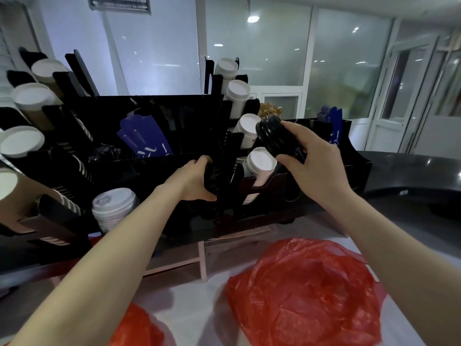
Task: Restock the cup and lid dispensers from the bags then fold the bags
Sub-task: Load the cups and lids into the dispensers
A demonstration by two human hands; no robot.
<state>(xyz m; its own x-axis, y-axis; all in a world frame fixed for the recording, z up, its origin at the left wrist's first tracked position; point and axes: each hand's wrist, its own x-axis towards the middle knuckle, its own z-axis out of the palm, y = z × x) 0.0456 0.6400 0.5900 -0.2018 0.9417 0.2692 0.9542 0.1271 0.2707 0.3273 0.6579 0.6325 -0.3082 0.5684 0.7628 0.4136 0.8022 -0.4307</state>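
Head view puts the stack of black lids (273, 136) just right of centre, held in the air above the black dispenser (159, 166) and tilted so its ribbed end points to the upper left. I judge these to be thin nested plastic lids. They should be very light and fairly stiff as a column, but smooth enough to slip or fan apart if squeezed at one end. I would grip around the sides, spanning several lids, thumb opposite the fingers.

That is roughly how the right hand (314, 161) has it: fingers curled over the upper side, thumb underneath, clamped firmly on the stack.

Lower down at centre frame, the left hand (194, 181) is wrapped round a second dark stack (213, 176) standing at the dispenser's front slot. It is black against black, so I cannot tell how deep it sits or whether it is fully seated.

Between the two hands, white cup stacks (262, 162) poke out of their channels. A stack of white lids (113, 208) sits at the lower left of the rack.

A crumpled red bag (306, 290) lies on the counter at lower right, and a second red bag (139, 328) shows at the bottom edge. Neither is folded yet.
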